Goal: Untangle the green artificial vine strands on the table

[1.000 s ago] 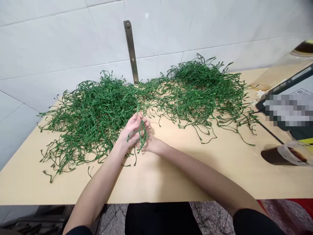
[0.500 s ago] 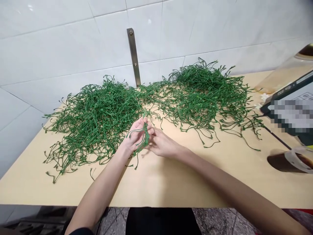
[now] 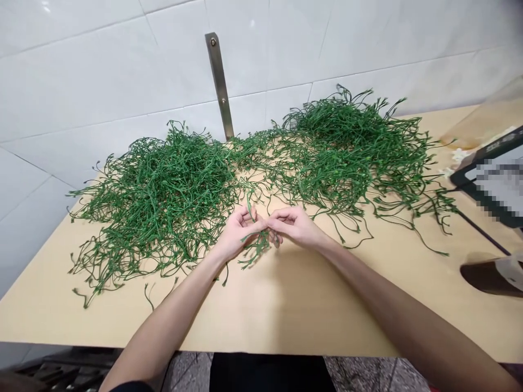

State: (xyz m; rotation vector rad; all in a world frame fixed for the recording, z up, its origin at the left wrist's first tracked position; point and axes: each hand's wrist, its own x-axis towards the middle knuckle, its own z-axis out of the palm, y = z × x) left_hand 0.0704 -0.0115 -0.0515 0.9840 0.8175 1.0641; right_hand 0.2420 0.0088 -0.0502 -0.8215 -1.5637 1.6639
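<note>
My left hand (image 3: 236,234) and my right hand (image 3: 295,225) meet just above the middle of the light wooden table (image 3: 286,305). Both pinch a small bunch of green plastic stems (image 3: 256,242) that hangs between the fingertips. One large heap of the same green stems (image 3: 163,190) lies behind the left hand. A second heap (image 3: 351,147) lies behind the right hand, and thin strands join the two heaps.
A white tiled wall (image 3: 102,81) with a metal bracket (image 3: 219,84) rises behind the table. At the right edge sit a dark tablet-like device (image 3: 496,182), a roll of clear tape (image 3: 496,275) and a clear plastic bag (image 3: 482,122). Dark floor shows below the table's front edge.
My right hand has moved up and right, to fingertip contact with the left hand. The bunch of stems has dropped from upright in the left palm to hanging between both hands.
</note>
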